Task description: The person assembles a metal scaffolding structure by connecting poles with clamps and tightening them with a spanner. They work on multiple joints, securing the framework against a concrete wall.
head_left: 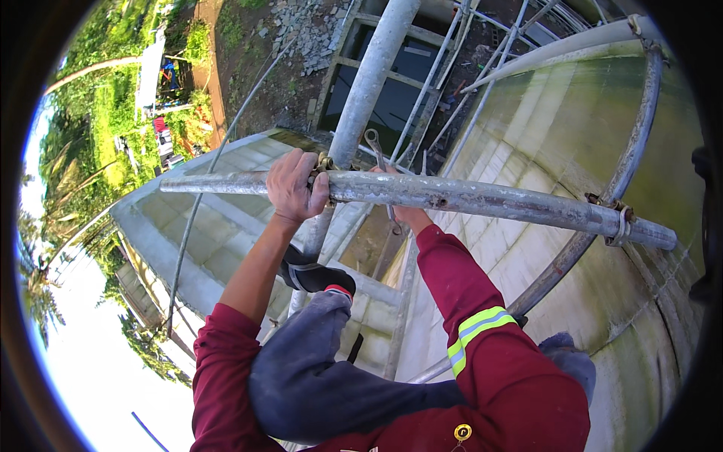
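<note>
A grey, paint-spattered scaffold tube (482, 197) runs crosswise before me. It meets a thicker inclined tube (374, 79) at a metal scaffold coupler (324, 163). My left hand (292, 188) is wrapped over the cross tube, its fingers against the coupler and its thumb on the near side. Just right of that joint, my right hand (409, 214) grips a combination wrench (379, 151), partly hidden behind the tube. The wrench's ring end sticks up beyond the tube, and its other end shows below. Whether the wrench touches a nut is hidden.
Another coupler (619, 218) joins the cross tube to a curved-looking pole (640, 113) at right. My booted foot (320, 277) rests by the inclined tube. Stained concrete walls (587, 143) lie below right. Far down are a dark framed pit (395, 83) and rubble (305, 30).
</note>
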{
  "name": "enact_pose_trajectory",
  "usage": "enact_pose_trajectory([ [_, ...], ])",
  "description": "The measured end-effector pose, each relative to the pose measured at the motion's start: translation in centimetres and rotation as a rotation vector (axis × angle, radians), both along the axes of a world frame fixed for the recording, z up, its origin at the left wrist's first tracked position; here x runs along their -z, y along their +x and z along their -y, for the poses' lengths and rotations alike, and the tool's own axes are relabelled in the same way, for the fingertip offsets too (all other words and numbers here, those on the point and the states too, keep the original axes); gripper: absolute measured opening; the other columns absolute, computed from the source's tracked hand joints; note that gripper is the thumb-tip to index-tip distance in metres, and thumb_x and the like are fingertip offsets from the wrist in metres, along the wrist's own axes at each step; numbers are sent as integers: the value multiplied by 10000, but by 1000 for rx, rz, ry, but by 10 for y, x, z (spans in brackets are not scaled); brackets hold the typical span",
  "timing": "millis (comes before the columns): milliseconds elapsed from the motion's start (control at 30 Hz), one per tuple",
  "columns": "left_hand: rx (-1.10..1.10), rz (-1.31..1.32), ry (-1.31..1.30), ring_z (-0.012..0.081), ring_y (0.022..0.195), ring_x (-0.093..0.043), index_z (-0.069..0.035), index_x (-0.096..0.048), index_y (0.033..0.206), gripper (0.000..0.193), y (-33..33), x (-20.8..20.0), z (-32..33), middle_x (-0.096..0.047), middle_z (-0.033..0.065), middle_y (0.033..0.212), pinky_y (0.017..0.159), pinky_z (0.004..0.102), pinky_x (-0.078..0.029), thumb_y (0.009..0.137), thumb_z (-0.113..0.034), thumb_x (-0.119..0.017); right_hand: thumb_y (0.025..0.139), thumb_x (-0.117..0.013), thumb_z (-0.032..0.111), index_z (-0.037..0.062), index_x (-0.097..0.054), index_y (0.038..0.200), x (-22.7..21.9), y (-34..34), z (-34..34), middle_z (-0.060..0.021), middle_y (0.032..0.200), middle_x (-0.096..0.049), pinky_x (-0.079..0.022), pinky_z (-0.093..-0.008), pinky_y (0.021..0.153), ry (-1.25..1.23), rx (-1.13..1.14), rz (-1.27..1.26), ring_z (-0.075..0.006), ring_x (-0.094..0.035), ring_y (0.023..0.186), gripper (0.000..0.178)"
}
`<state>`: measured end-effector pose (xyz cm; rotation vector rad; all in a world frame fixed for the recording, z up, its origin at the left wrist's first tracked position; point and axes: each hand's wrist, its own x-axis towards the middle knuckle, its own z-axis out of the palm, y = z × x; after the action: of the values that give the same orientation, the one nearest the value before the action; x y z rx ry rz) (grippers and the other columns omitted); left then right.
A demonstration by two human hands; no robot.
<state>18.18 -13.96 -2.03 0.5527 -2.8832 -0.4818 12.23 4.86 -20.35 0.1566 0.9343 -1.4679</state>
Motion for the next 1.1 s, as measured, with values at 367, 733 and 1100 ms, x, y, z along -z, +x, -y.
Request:
enact_pose_trajectory([
  [367, 28, -21, 22, 334, 638, -493, -65, -588, 824, 292, -5, 2, 1, -464, 117, 718, 598, 438, -371, 819, -356, -591, 1043, -520, 183, 54, -586, 825, 13, 51, -9, -35, 722, -587, -522, -319, 633, 99, -167, -83, -133, -586, 639, 262],
  [733, 25, 31, 10, 323, 635, -477, -65, -595, 867, 339, -2, 1, 2, -446, 108, 733, 592, 428, -354, 826, -401, -590, 1044, -529, 163, 45, -614, 894, -5, 99, -3, -32, 762, -589, -556, -354, 714, 148, 150, 169, -142, -576, 645, 209],
  [1100, 21, 45, 28, 310, 625, -478, -74, -581, 847, 326, 0, 0, 2, -436, 100, 726, 582, 425, -359, 814, -397, -595, 1010, -571, 100, 17, -624, 1057, -24, 103, 18, -47, 829, -614, -598, -353, 739, 78, 151, 40, -146, -628, 741, 109],
])
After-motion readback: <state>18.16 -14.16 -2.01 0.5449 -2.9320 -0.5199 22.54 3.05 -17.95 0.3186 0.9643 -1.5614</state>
